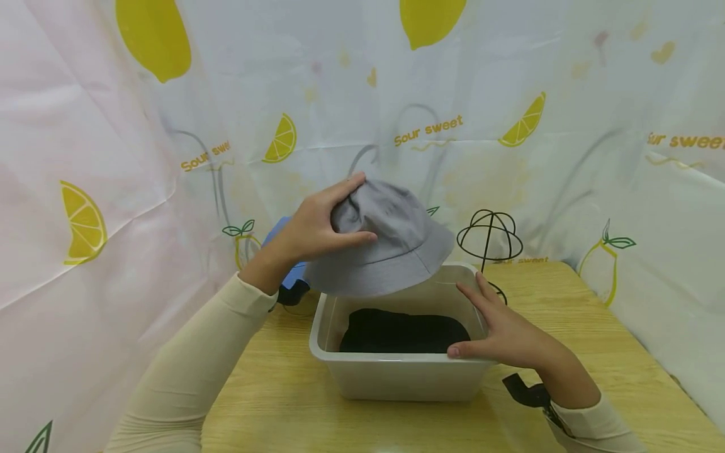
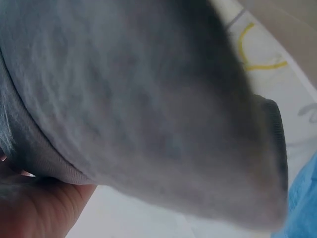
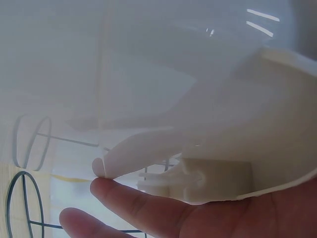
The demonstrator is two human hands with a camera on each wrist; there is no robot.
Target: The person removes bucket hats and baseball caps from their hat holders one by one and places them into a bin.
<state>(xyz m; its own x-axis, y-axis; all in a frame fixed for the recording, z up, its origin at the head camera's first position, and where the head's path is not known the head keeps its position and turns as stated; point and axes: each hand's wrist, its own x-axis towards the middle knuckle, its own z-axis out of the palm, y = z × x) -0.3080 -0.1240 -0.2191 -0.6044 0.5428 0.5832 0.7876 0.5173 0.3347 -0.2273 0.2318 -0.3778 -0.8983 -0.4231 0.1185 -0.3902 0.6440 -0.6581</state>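
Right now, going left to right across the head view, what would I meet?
Cream left sleeve → left hand → gray bucket hat → black wire hat stand → cream right sleeve.

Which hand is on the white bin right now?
The right hand, fingers spread at the right side of the white bin. The left hand instead grips the grey bucket hat by its crown.

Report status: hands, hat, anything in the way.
Left hand gripping gray hat, held up. Right hand against right side of white bin. Black item lying in bin; nothing visible blocking hat.
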